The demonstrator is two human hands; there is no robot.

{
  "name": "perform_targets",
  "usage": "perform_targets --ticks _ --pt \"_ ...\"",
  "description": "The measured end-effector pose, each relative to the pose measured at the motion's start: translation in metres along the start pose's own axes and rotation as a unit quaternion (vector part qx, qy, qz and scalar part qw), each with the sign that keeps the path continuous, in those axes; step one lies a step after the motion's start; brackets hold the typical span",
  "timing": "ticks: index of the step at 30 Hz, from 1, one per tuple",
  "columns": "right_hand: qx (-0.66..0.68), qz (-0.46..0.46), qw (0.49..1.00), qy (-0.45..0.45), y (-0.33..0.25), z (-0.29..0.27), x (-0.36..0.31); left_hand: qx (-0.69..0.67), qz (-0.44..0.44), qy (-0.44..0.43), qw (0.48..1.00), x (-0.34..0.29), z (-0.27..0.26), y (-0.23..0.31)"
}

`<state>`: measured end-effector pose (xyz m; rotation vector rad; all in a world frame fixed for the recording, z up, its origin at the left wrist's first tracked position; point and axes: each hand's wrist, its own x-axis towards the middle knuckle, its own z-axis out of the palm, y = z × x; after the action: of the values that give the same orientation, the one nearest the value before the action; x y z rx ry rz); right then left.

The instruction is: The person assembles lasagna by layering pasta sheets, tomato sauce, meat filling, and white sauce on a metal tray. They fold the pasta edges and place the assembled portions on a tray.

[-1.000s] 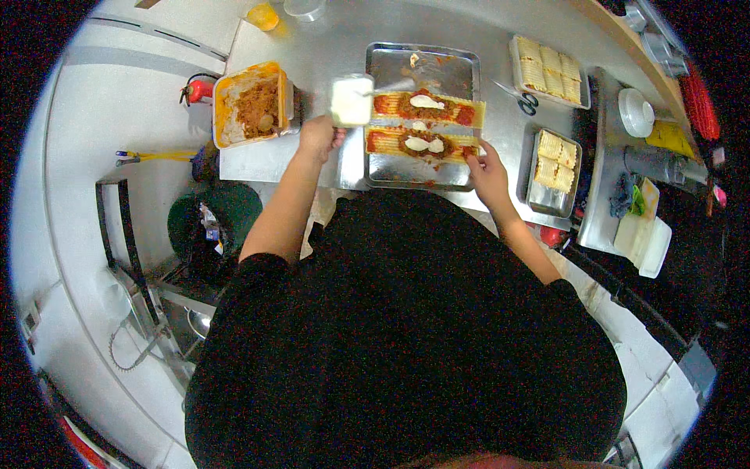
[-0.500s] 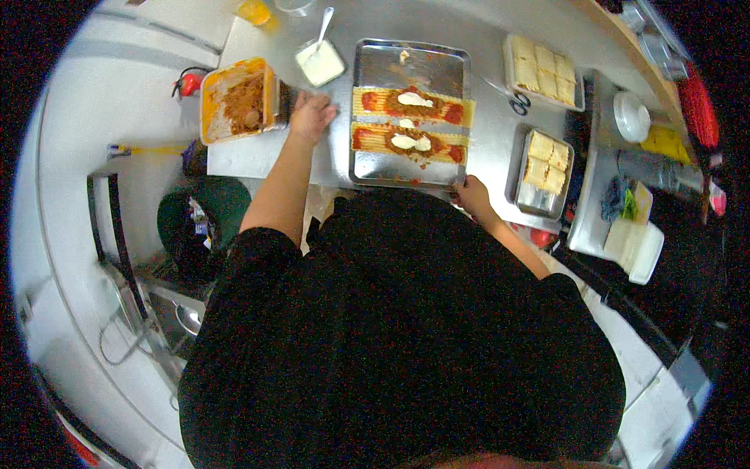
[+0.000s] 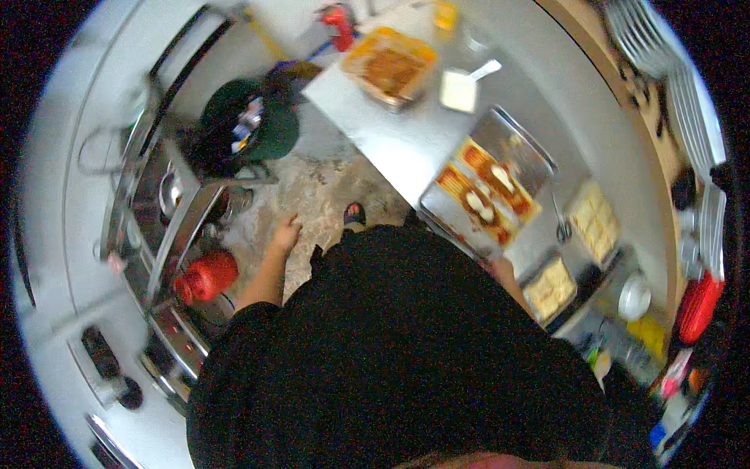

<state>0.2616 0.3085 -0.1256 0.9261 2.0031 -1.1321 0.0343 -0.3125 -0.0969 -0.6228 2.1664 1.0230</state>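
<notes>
My left hand (image 3: 287,233) hangs over the floor away from the table, holding nothing, its fingers partly stretched out and blurred. Close to the near edge of a metal baking tray (image 3: 533,141) is my right hand (image 3: 494,267); blur hides its fingers and whether it grips the rim. Two ridged pasta sheets (image 3: 506,228) lie side by side in the tray, topped with red sauce, brown meat filling and white cream (image 3: 478,206). Beyond the tray stand an orange-stained tub (image 3: 353,61) of meat filling and a square container of white cream (image 3: 458,91) with a spoon (image 3: 487,69).
Scissors (image 3: 563,229) lie right of the tray, near a pan of folded pasta pieces (image 3: 595,219) and a smaller pan (image 3: 574,291) of them. At left are a dark green bin (image 3: 277,129), a metal stand (image 3: 183,215) and a red gas cylinder (image 3: 207,275).
The view has swung left, so the table now sits tilted at the upper right. My left hand has moved off the table beside the tub and out over the floor.
</notes>
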Motion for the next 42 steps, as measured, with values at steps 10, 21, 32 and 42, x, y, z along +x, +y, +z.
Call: perform_targets --ticks 10,21,32,42 --pt "-0.086 -0.065 0.994 -0.026 -0.132 0.104 0.047 0.291 -0.095 0.037 0.951 -0.113 -0.073 -0.292" --pt "-0.149 -0.151 0.972 -0.105 -0.282 0.32 0.019 0.024 -0.26 0.219 0.94 -0.132 -0.144 -0.535" --pt "-0.443 -0.324 0.834 -0.059 -0.458 0.45 0.039 -0.231 -0.263 0.308 0.884 -0.163 -0.19 -0.49" --pt "-0.424 -0.524 0.696 -0.247 -0.721 0.647 -0.012 -0.117 -0.338 0.256 0.898 -0.123 -0.203 -0.559"
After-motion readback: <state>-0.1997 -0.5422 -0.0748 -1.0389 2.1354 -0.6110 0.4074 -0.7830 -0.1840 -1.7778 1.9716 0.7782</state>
